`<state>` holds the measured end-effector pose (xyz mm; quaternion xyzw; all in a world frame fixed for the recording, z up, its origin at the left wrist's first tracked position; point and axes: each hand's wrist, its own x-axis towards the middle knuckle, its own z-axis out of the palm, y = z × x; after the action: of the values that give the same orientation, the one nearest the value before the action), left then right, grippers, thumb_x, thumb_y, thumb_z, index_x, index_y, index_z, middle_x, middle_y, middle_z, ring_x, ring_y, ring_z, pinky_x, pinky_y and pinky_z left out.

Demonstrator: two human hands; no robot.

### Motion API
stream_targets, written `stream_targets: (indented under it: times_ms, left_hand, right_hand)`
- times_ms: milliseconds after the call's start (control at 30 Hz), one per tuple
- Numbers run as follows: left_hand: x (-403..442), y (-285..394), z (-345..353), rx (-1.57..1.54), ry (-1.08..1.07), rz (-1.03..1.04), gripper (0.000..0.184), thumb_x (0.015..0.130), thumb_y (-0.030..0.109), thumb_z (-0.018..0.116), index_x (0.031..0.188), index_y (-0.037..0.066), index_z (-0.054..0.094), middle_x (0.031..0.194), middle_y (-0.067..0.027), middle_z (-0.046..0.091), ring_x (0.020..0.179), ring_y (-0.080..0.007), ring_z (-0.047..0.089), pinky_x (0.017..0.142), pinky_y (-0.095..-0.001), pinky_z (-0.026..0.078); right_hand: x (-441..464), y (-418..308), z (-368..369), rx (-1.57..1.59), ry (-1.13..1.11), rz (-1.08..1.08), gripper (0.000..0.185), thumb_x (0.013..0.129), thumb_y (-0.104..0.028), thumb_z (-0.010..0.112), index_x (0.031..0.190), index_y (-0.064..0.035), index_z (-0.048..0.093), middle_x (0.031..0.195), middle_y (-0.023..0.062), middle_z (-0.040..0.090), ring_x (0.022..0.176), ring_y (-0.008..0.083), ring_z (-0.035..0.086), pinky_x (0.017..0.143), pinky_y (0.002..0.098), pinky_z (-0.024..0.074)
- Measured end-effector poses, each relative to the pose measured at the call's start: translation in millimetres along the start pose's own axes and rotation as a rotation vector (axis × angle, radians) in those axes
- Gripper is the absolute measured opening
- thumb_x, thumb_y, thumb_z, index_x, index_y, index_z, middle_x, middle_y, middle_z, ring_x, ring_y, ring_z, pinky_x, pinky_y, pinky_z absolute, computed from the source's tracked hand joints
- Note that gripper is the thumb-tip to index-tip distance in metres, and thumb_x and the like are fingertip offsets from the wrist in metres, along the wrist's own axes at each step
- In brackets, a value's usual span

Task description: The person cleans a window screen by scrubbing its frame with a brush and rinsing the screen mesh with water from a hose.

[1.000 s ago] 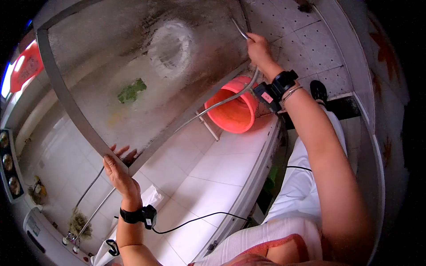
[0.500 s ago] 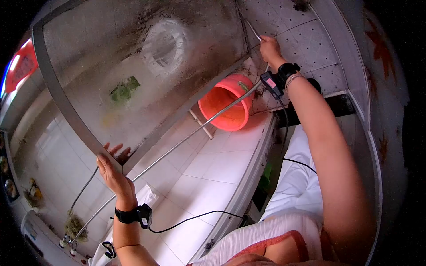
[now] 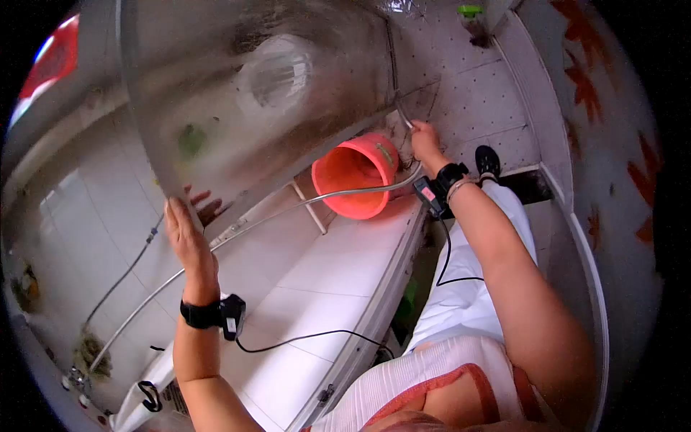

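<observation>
My left hand (image 3: 188,234) grips the corner edge of a framed, dirty glass panel (image 3: 237,173), fingers showing behind the glass and thumb side in front. A green patch and a whitish round blotch show on or through the pane. In my right hand (image 3: 427,142) is the end of a silver hose (image 3: 338,193), a short metal-coloured piece sticking out past the fingers. From the taps (image 3: 75,378) at lower left the hose runs behind my left wrist and across the mouth of an orange-red bucket (image 3: 360,176), which lies tipped beside the panel's lower edge.
A tiled ledge (image 3: 324,273) with a metal track (image 3: 360,338) runs beside my legs. Dotted floor tiles (image 3: 468,93) lie beyond my right hand. A green-topped item (image 3: 470,11) stands at the far wall. Black cables hang from both wrist devices.
My right hand has come nearer and a little left with the hose, which now curves more near the bucket. The left hand stays on the panel's edge. My shoe has come into view.
</observation>
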<state>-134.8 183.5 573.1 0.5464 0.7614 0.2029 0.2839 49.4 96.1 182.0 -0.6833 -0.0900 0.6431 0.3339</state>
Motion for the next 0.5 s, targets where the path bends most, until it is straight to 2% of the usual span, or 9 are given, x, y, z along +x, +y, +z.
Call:
stream_targets:
  times_ms: [67, 100, 167, 200, 233, 300, 433, 467, 500]
  left_hand:
    - [3, -3, -6, -0.037, 0.006, 0.0, 0.039, 0.095, 0.037, 0.036, 0.111, 0.003, 0.046, 0.09, -0.014, 0.059, 0.075, -0.0202, 0.062, 0.066, -0.029, 0.05]
    - [3, -6, -10, -0.054, -0.005, -0.001, 0.038, 0.095, 0.036, 0.036, 0.11, 0.003, 0.046, 0.09, -0.014, 0.059, 0.074, -0.0197, 0.062, 0.066, -0.0288, 0.05]
    - [5, -15, -17, -0.096, -0.026, 0.02, 0.038, 0.095, 0.036, 0.036, 0.11, 0.003, 0.047, 0.089, -0.0139, 0.058, 0.074, -0.0196, 0.062, 0.066, -0.0286, 0.05]
    - [8, -18, -20, -0.124, -0.055, 0.058, 0.037, 0.095, 0.035, 0.037, 0.11, 0.002, 0.047, 0.089, -0.0138, 0.058, 0.073, -0.0195, 0.062, 0.065, -0.0283, 0.05]
    - [9, -19, -23, -0.144, -0.041, 0.063, 0.037, 0.095, 0.035, 0.037, 0.11, 0.002, 0.047, 0.089, -0.0138, 0.058, 0.073, -0.0195, 0.062, 0.065, -0.0283, 0.05]
    - [9, -19, -27, -0.128, -0.09, 0.015, 0.038, 0.094, 0.034, 0.038, 0.115, 0.002, 0.043, 0.095, -0.0143, 0.057, 0.079, -0.025, 0.061, 0.07, -0.0329, 0.051]
    - [12, -25, -25, -0.251, -0.124, 0.094, 0.031, 0.094, 0.023, 0.042, 0.118, 0.004, 0.039, 0.096, -0.0125, 0.056, 0.085, -0.0218, 0.059, 0.072, -0.0318, 0.05]
    - [14, -28, -23, -0.112, -0.181, 0.159, 0.031, 0.093, 0.018, 0.043, 0.119, 0.004, 0.038, 0.097, -0.0118, 0.056, 0.088, -0.0199, 0.057, 0.072, -0.0307, 0.049]
    - [13, -27, -23, 0.027, -0.236, 0.226, 0.031, 0.091, 0.013, 0.044, 0.12, 0.004, 0.036, 0.097, -0.0111, 0.056, 0.091, -0.018, 0.055, 0.073, -0.0297, 0.048]
  right_hand:
    - [-24, -8, 0, -0.344, 0.011, -0.314, 0.027, 0.085, -0.01, 0.046, 0.109, -0.0014, 0.058, 0.094, 0.0156, 0.063, 0.084, 0.022, 0.058, 0.075, 0.0324, 0.0446]
    - [-37, -9, 2, -0.366, 0.009, -0.324, 0.027, 0.085, -0.01, 0.046, 0.109, -0.0014, 0.058, 0.094, 0.0156, 0.063, 0.084, 0.022, 0.058, 0.075, 0.0324, 0.0446]
    - [-63, -16, 10, -0.212, -0.152, -0.304, 0.028, 0.085, -0.009, 0.047, 0.109, -0.0008, 0.058, 0.099, 0.0179, 0.062, 0.091, 0.0238, 0.058, 0.078, 0.0328, 0.0443]
    - [-90, -34, 10, -0.236, -0.204, -0.36, 0.027, 0.085, -0.009, 0.046, 0.108, 0.0005, 0.058, 0.099, 0.0187, 0.062, 0.093, 0.0248, 0.059, 0.08, 0.0326, 0.044]
    - [-108, -37, 17, -0.222, -0.185, -0.41, 0.027, 0.085, -0.009, 0.047, 0.108, 0.0013, 0.058, 0.1, 0.019, 0.062, 0.095, 0.0251, 0.058, 0.082, 0.0323, 0.0432]
    - [-131, -41, 24, -0.24, -0.181, -0.473, 0.026, 0.085, -0.009, 0.047, 0.106, 0.0018, 0.058, 0.094, 0.0152, 0.064, 0.089, 0.023, 0.059, 0.081, 0.0307, 0.0437]
    - [-140, -65, 7, -0.284, -0.13, -0.482, 0.027, 0.084, -0.009, 0.048, 0.105, 0.0028, 0.058, 0.095, 0.0198, 0.062, 0.088, 0.0275, 0.059, 0.079, 0.0343, 0.0439]
    - [-145, -76, 0, -0.2, -0.11, -0.407, 0.026, 0.084, -0.01, 0.048, 0.105, 0.0021, 0.058, 0.095, 0.0185, 0.063, 0.087, 0.0262, 0.059, 0.078, 0.0335, 0.044]
    - [-146, -84, -8, -0.189, -0.08, -0.425, 0.026, 0.084, -0.01, 0.049, 0.105, 0.0021, 0.058, 0.093, 0.0176, 0.063, 0.086, 0.0245, 0.059, 0.077, 0.0328, 0.0441]
